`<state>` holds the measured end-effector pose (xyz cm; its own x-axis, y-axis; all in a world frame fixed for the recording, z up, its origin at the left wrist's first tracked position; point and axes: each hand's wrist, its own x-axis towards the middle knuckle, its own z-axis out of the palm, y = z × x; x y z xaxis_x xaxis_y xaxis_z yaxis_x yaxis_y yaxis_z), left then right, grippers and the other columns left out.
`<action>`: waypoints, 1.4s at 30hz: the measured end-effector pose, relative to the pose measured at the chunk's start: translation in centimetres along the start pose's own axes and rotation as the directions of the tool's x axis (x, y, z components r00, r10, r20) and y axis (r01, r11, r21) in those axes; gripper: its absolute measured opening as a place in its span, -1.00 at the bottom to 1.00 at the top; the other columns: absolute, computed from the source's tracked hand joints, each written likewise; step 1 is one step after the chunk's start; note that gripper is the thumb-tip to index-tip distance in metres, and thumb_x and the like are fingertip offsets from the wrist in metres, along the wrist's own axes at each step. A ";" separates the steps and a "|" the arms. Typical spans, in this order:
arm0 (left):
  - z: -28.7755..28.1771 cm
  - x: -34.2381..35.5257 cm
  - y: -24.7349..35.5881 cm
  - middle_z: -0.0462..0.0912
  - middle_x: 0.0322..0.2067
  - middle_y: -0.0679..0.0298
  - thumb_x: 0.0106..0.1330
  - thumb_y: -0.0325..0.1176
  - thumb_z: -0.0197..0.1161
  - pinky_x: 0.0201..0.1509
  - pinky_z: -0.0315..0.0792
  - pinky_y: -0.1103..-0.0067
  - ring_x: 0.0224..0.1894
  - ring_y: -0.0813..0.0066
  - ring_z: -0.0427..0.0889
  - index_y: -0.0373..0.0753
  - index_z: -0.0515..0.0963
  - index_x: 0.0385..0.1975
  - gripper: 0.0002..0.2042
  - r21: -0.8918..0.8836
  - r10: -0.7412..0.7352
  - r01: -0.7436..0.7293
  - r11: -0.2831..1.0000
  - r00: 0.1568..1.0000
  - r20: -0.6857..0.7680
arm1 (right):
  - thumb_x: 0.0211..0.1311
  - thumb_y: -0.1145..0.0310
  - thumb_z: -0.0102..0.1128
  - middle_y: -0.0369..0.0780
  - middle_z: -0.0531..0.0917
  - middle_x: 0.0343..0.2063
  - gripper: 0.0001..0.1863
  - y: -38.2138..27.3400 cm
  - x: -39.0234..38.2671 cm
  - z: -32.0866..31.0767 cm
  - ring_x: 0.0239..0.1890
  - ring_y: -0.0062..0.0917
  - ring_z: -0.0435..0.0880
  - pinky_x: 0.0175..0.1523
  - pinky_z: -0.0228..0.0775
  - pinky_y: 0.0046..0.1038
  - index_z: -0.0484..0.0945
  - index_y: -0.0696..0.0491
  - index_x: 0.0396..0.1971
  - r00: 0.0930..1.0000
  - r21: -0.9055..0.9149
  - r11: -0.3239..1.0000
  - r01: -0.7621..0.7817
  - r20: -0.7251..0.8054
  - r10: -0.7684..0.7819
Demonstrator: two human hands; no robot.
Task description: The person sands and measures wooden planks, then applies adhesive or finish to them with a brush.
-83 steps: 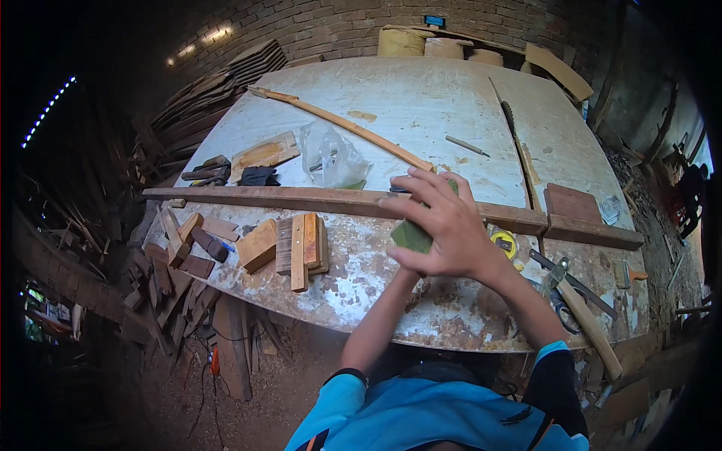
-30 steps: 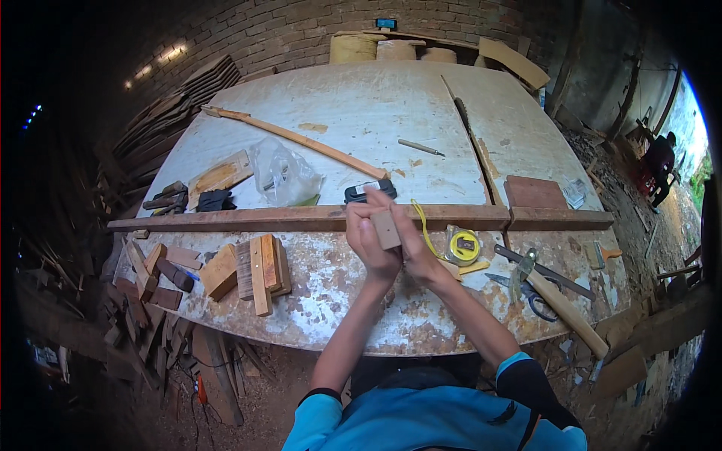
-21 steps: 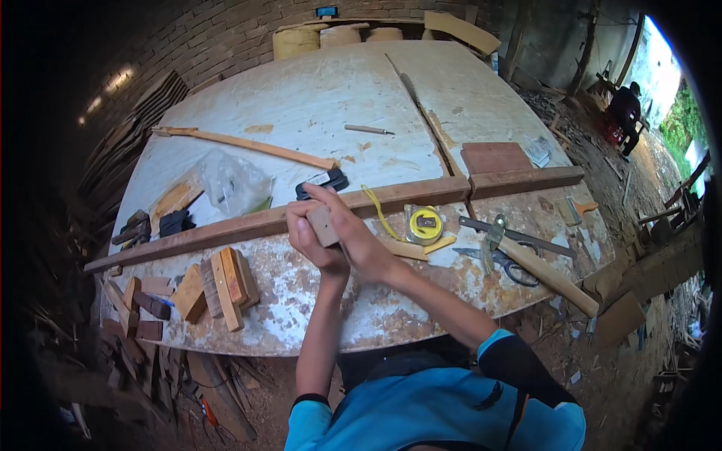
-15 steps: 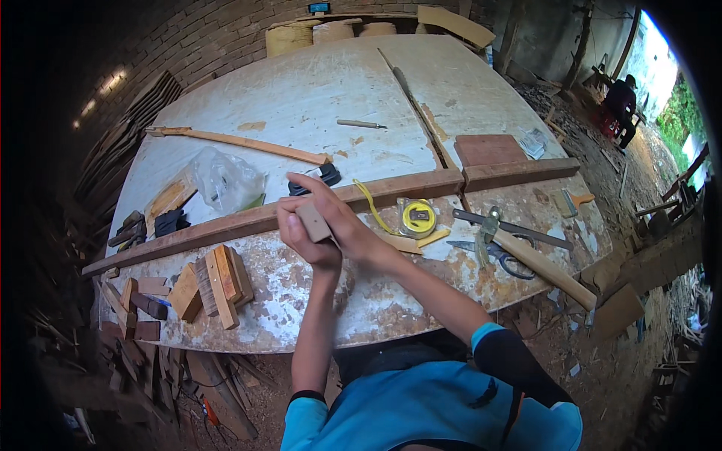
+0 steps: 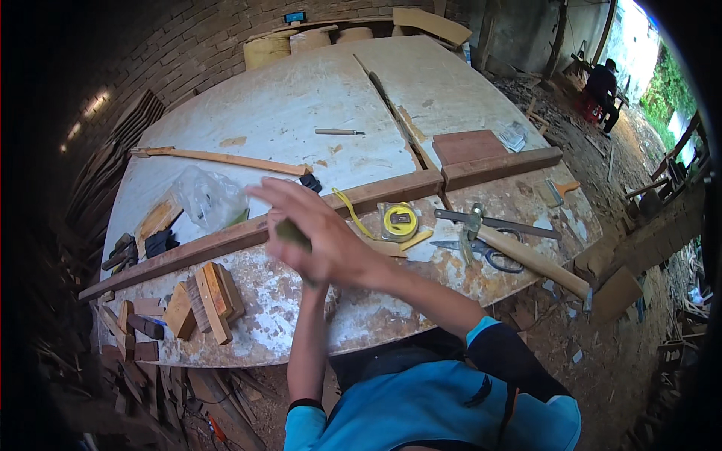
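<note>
Both my hands are together above the front of the table, blurred by motion. My left hand (image 5: 277, 248) is mostly hidden behind the right and grips a small wooden block (image 5: 292, 234), whose visible face looks dark and greenish. Across it lies my right hand (image 5: 331, 237), fingers stretched out to the left and its palm side against the block. Whether anything thin is between palm and block cannot be seen. Just beyond the hands runs a long brown wooden bar (image 5: 398, 191). To their right lies a yellow tape measure (image 5: 400, 219).
A hammer (image 5: 530, 259), scissors (image 5: 502, 260), a metal strip (image 5: 519, 228) and a brush (image 5: 560, 191) lie right. Wood blocks (image 5: 214, 293) and a plastic bag (image 5: 210, 199) are left. A craft knife (image 5: 338, 132) lies farther back. A person (image 5: 602, 94) sits in the right background.
My right hand has turned and now covers more of the block and the left hand. The block's pale brown face has given way to a darker one. The view has shifted slightly.
</note>
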<state>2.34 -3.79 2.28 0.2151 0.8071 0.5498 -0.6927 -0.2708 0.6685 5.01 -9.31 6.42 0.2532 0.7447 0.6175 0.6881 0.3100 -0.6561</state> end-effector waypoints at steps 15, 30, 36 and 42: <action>-3.2 -0.4 -1.3 0.41 -0.40 0.27 0.24 0.11 -0.10 -0.20 0.33 0.56 -0.32 0.47 0.42 -0.35 0.38 -0.29 -0.48 0.141 0.023 -0.050 0.989 0.982 0.189 | 0.08 -0.07 -0.04 -0.13 0.40 0.15 -0.34 -0.5 -0.2 -0.6 0.25 -0.15 0.23 0.27 0.04 -0.03 0.31 -0.12 0.21 0.992 -0.206 0.971 -0.124 -0.050 0.116; -3.4 0.2 -1.5 0.33 -0.46 0.32 0.27 0.02 -0.14 -0.23 0.27 0.56 -0.33 0.53 0.36 -0.29 0.33 -0.43 -0.58 0.126 0.010 -0.022 0.992 0.996 0.093 | 0.12 -0.03 -0.17 0.01 0.32 0.17 -0.38 -1.5 0.8 -0.7 0.28 -0.14 0.20 0.29 -0.03 -0.10 0.40 0.02 0.11 0.987 -0.227 0.963 -0.148 0.023 0.158; -3.2 0.9 -1.4 0.36 -0.43 0.26 0.25 0.16 -0.17 -0.23 0.28 0.54 -0.34 0.47 0.38 -0.35 0.38 -0.40 -0.44 0.239 0.123 -0.161 0.957 0.978 0.167 | 0.09 -0.05 -0.14 -0.08 0.41 0.11 -0.39 -3.1 1.0 -0.7 0.19 -0.15 0.30 0.23 0.10 -0.17 0.45 0.04 0.04 0.984 -0.521 0.853 0.014 0.159 0.080; -2.5 -0.6 -1.6 0.41 -0.35 0.21 0.18 0.27 -0.14 -0.16 0.29 0.51 -0.29 0.42 0.40 -0.39 0.39 -0.34 -0.34 -0.056 -0.140 0.136 0.989 0.987 -0.073 | -0.01 -0.04 -0.06 -0.12 0.34 0.18 -0.36 -1.1 1.6 -1.6 0.22 -0.23 0.26 0.20 0.11 -0.06 0.42 -0.05 0.09 0.967 -0.228 0.964 -0.139 0.177 0.181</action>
<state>1.63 -2.54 -0.38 0.2585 0.8733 0.4129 -0.6947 -0.1289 0.7076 5.73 -9.40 8.87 0.2497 0.8811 0.4017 0.7828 0.0605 -0.6193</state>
